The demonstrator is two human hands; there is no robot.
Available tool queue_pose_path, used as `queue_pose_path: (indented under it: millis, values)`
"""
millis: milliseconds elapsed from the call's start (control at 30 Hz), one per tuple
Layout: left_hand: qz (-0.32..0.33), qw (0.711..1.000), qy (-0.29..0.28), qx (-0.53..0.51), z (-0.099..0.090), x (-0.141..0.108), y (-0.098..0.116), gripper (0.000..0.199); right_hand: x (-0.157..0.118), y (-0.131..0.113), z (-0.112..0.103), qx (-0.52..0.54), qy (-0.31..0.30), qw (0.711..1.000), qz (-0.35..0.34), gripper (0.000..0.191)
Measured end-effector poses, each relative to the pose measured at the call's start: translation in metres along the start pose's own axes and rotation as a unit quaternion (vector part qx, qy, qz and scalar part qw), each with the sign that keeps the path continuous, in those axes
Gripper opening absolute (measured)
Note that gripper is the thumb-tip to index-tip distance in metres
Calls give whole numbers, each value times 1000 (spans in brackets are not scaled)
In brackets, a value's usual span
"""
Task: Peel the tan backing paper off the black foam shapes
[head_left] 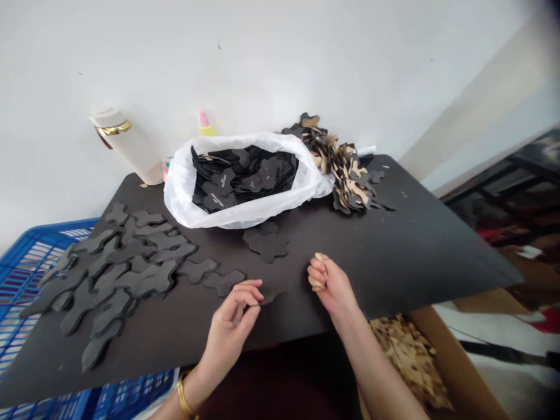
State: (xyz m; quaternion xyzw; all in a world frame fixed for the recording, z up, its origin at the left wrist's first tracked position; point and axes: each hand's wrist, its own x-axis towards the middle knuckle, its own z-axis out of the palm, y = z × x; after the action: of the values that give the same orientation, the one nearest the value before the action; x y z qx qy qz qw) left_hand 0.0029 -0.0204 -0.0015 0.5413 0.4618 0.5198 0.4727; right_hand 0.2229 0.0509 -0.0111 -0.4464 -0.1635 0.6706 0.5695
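Observation:
My left hand (236,315), with a gold bracelet at the wrist, is over the front of the dark table, its thumb and fingers closed on a thin black piece (272,297) seen nearly edge-on. To its right, my right hand (328,280) is curled into a fist around a crumpled beige piece (319,283) that shows between the fingers. Two black wavy pieces (223,282) lie just beyond my left hand. A small stack of black pieces (266,242) rests between the hands and a white plastic bag (245,214) filled with similar black pieces.
Many black pieces (144,277) spread over the table's left side. Black and beige pieces (350,175) are heaped behind the bag's right end. A white bottle (131,149) stands at back left. Blue baskets (24,274) sit left; a cardboard box (455,367) of beige scraps is below right.

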Motion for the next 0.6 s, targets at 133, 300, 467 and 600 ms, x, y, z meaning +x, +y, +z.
queue_pose_path:
  millis: [133, 300, 467, 600]
  values:
    - [-118, 979, 97, -136, 5, 11, 0, 12, -11, 0, -17, -175, -50, 983, -23, 35]
    - [-175, 958, 95, -205, 18, 17, 1, 17, -22, 20, -17, -338, -86, 937, -34, 34]
    - [-169, 967, 106, -160, 16, 28, -4, 17, -13, 23, -2, -346, -61, 934, -59, 32]
    - [-86, 983, 119, 114, -4, 66, -19, 14, 8, 15, 15, -484, -32, 866, -126, 30]
